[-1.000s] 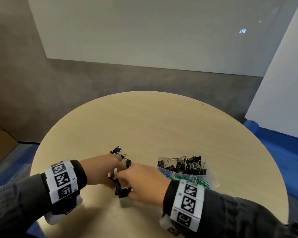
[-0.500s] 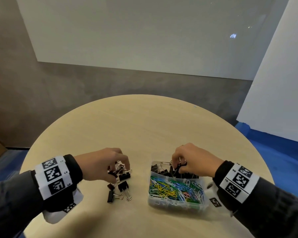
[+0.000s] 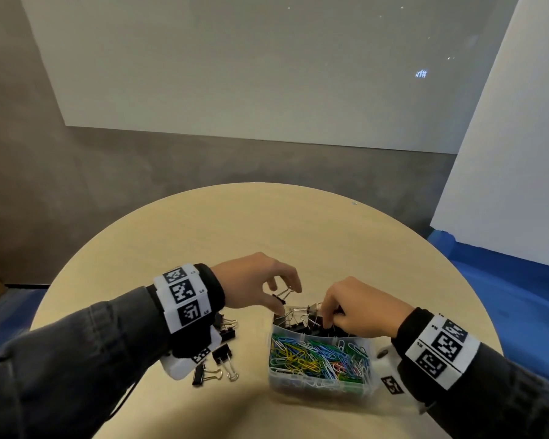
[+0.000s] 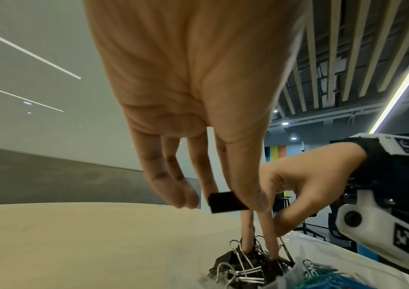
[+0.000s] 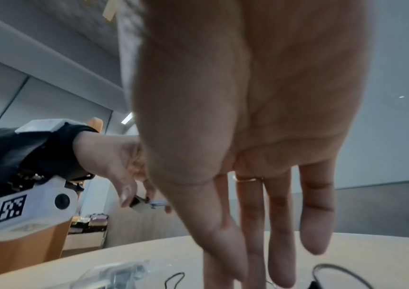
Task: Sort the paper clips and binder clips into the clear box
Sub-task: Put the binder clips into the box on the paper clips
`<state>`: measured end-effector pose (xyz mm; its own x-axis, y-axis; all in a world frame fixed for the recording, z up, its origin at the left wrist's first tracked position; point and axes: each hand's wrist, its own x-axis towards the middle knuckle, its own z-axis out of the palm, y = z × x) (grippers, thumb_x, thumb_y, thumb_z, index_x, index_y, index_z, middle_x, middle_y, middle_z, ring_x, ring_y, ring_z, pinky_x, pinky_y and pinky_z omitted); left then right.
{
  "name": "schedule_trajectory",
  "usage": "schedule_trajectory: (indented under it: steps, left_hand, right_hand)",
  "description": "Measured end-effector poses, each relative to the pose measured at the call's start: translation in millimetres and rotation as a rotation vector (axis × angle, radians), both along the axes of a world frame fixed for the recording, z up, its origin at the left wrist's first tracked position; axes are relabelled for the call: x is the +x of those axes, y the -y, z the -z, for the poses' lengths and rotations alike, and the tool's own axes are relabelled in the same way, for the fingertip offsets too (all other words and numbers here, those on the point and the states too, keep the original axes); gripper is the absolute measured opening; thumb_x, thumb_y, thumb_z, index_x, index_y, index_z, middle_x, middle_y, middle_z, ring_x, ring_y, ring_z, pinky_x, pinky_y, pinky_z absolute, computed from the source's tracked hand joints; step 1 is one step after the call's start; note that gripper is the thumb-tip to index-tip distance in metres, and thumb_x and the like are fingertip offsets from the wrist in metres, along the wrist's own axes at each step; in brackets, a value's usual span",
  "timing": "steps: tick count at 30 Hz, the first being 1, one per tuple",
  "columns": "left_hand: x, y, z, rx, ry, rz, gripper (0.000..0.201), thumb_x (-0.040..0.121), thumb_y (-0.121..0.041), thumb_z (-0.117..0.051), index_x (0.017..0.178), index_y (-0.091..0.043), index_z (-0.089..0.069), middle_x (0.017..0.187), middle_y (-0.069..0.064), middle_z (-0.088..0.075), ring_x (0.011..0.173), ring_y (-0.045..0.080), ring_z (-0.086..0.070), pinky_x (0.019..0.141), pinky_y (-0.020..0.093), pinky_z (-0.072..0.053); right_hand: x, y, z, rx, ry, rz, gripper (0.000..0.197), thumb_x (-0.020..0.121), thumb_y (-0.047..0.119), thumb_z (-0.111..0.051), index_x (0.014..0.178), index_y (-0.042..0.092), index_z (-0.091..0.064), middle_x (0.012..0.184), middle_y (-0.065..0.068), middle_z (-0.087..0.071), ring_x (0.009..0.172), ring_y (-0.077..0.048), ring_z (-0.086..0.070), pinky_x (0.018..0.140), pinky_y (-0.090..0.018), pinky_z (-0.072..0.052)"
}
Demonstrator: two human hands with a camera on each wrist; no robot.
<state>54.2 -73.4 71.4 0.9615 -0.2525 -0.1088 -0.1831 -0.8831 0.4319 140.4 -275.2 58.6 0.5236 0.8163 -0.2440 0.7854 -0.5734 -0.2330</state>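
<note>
- Now the clear box (image 3: 317,383) sits on the round table (image 3: 267,223), toward its near edge, and serves as the landmark for all else.
- Its near compartment holds the coloured paper clips (image 3: 317,356); its far compartment holds a heap of black binder clips (image 3: 301,316).
- Just above the far left corner of the box, the left hand (image 3: 254,282) pinches one black binder clip (image 3: 281,297) between thumb and forefinger; the other fingers hang loosely apart.
- Over the far compartment, the right hand (image 3: 362,308) reaches down with two fingers (image 4: 271,240) poking into the heap; the wrist view shows its fingers long and nearly straight, and whether they grip anything cannot be told.
- Left of the box, several loose binder clips (image 3: 217,367) lie on the table, partly under the left wrist.
</note>
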Motion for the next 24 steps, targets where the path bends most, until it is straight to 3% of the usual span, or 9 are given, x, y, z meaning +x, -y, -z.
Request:
schedule_trajectory:
  steps: [2, 5, 10, 17, 20, 24]
  left_hand:
    - [9, 8, -1, -0.005, 0.01, 0.003, 0.037, 0.085, -0.025, -0.07, 0.12, -0.026, -0.058, 0.124, -0.008, -0.06, 0.096, 0.01, -0.062, 0.076, 0.02, -0.042]
    - [22, 18, 1, 0.006, 0.008, -0.004, 0.034, 0.086, -0.017, -0.068, 0.119, -0.019, -0.061, 0.123, -0.003, -0.062, 0.096, 0.013, -0.065, 0.084, 0.024, -0.046]
    - [41, 32, 13, 0.072, -0.049, -0.002, 0.03, 0.087, -0.012, -0.067, 0.117, -0.01, -0.065, 0.119, 0.005, -0.067, 0.102, 0.017, -0.066, 0.093, 0.032, -0.051]
    - [47, 38, 27, 0.202, -0.136, 0.013, 0.022, 0.088, -0.015, -0.066, 0.108, -0.006, -0.071, 0.11, 0.01, -0.071, 0.103, 0.022, -0.065, 0.089, 0.032, -0.05]
    - [49, 34, 34, 0.237, -0.152, 0.002, 0.024, 0.092, -0.004, -0.057, 0.111, -0.009, -0.071, 0.113, 0.009, -0.071, 0.101, 0.023, -0.065, 0.093, 0.036, -0.052]
    - [50, 32, 38, 0.326, -0.211, 0.024, 0.042, 0.091, 0.009, -0.047, 0.123, -0.012, -0.064, 0.126, 0.01, -0.062, 0.11, 0.025, -0.062, 0.094, 0.04, -0.052]
  right_hand:
    - [0, 5, -2, 0.029, -0.001, 0.022, 0.033, 0.084, 0.001, -0.047, 0.085, 0.017, -0.075, 0.109, 0.003, -0.068, 0.087, -0.01, -0.057, 0.077, -0.026, -0.047]
    - [2, 14, -4, 0.093, 0.009, 0.046, 0.032, 0.087, 0.006, -0.048, 0.089, 0.025, -0.074, 0.108, 0.005, -0.064, 0.099, -0.013, -0.057, 0.088, -0.032, -0.048]
    - [0, 28, -7, 0.195, 0.005, 0.04, 0.024, 0.091, 0.017, -0.053, 0.096, 0.031, -0.073, 0.102, 0.007, -0.065, 0.094, -0.008, -0.057, 0.086, -0.029, -0.048]
    - [-4, 39, -10, 0.227, -0.012, 0.013, 0.019, 0.093, 0.024, -0.055, 0.097, 0.032, -0.071, 0.103, 0.01, -0.065, 0.096, -0.004, -0.056, 0.085, -0.023, -0.046]
    - [-4, 39, -8, 0.221, -0.021, 0.006, 0.019, 0.094, 0.024, -0.055, 0.099, 0.032, -0.072, 0.104, 0.01, -0.065, 0.095, -0.003, -0.057, 0.08, -0.015, -0.043]
    - [-4, 38, -7, 0.21, -0.038, 0.002, 0.019, 0.094, 0.024, -0.055, 0.102, 0.029, -0.072, 0.1, 0.014, -0.063, 0.09, 0.001, -0.057, 0.072, -0.008, -0.039]
